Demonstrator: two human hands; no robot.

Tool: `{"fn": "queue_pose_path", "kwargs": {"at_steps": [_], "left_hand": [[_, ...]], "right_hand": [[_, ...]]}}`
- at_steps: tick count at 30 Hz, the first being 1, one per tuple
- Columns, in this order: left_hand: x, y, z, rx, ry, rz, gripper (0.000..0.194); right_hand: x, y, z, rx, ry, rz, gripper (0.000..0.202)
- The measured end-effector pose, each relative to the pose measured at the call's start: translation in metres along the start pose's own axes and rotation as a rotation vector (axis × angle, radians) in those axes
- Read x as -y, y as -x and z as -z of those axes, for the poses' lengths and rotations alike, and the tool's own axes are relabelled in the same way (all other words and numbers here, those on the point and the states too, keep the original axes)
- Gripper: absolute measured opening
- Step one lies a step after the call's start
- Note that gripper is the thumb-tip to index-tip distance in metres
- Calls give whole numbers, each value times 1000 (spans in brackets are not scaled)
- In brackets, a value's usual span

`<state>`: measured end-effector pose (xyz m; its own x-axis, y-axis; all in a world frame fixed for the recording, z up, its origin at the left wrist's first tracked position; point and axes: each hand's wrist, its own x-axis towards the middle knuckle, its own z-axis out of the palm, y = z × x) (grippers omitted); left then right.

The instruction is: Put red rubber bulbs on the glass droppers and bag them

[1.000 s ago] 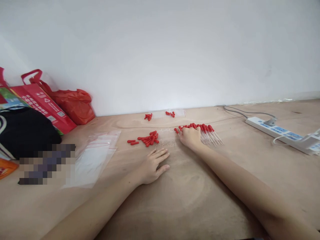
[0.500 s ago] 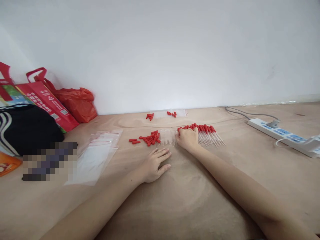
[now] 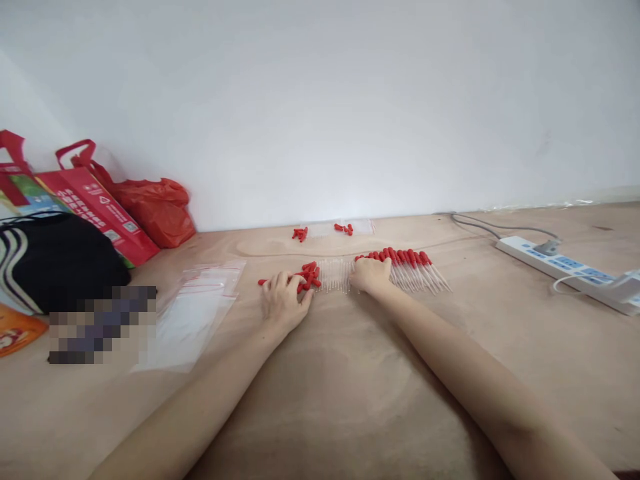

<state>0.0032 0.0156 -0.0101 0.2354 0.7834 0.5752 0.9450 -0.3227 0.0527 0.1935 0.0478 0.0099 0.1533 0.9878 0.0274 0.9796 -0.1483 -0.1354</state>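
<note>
My left hand (image 3: 286, 300) rests over the left part of a pile of red rubber bulbs (image 3: 311, 272), its fingers bent and the thumb apart from them. Some bulbs are hidden under it. To the right of the pile lies a row of thin clear dropper tubes (image 3: 334, 275) without bulbs. My right hand (image 3: 371, 275) is closed at the right end of these tubes; its fingertips and whatever they hold are hidden. Just beyond it, several droppers with red bulbs on clear tubes (image 3: 411, 267) lie side by side, bulbs toward the wall.
Near the wall lie a clear bag (image 3: 320, 229) and more red bulbs (image 3: 344, 229). Flat zip bags (image 3: 193, 317) are at left, beside a black bag (image 3: 65, 263) and red carrier bags (image 3: 160, 210). A white power strip (image 3: 565, 270) with cables stands at right.
My left hand has moved left and forward from the bare tabletop onto the red bulbs. My right hand has shifted slightly left and remains closed.
</note>
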Motion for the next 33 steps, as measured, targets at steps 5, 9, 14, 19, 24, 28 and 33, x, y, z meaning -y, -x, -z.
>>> {"fn": "queue_pose_path", "kwargs": {"at_steps": [5,9,14,19,24,28,33], "left_hand": [[-2,-1,-1,5,-15,10,11],[-2,-3,-2,0,-12,31,8],[-2,-4,-5,-15,-32,39,18],[-1,-6,-7,-35,-12,4,12],[-5,-3,1,-107,54,-25,10],[-16,9,17,-81,172,-240,6],[-30,24,25,74,260,-406,5]], "right_hand": [[4,-1,-4,-2,14,15,22],[1,5,-1,-30,15,25,24],[-6,15,4,-229,18,89,31],[-13,27,-3,-431,22,209,29],[-42,46,-17,-593,-86,459,23],[-72,64,-24,-576,-194,758,20],[-85,74,-23,-555,-169,903,21]]}}
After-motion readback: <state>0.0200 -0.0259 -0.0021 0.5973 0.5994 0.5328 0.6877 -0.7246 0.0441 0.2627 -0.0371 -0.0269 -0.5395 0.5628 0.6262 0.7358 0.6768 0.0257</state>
